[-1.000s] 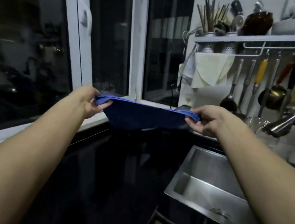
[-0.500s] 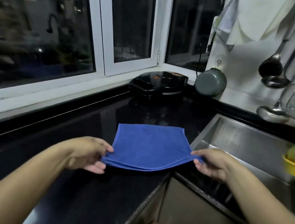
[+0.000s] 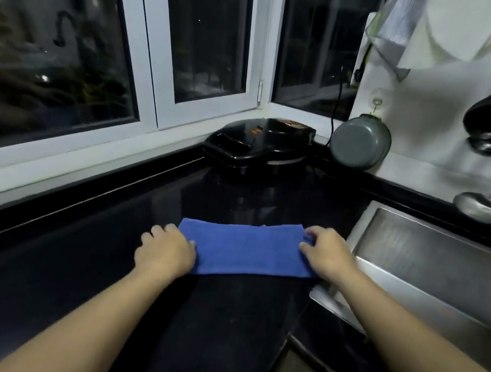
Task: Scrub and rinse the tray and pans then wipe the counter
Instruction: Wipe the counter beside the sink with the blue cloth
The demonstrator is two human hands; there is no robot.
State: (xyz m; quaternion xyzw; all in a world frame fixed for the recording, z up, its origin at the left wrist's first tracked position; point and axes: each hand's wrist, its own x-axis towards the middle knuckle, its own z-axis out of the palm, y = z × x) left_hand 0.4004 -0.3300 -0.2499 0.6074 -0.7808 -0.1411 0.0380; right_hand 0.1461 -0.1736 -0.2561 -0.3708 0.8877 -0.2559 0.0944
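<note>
To wipe with a thicker pad, pinched folded blue terry cloth (image 3: 248, 247) ends, left hand (image 3: 165, 252), right hand (image 3: 328, 252), frame centre, black glossy counter (image 3: 218, 324).

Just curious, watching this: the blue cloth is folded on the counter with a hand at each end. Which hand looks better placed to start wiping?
Probably the left hand. It grips the blue cloth over open black counter, while the right hand sits beside the sink.

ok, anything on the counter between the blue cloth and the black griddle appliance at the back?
Nothing: in the head view only bare black counter separates the blue cloth from the black griddle appliance.
</note>
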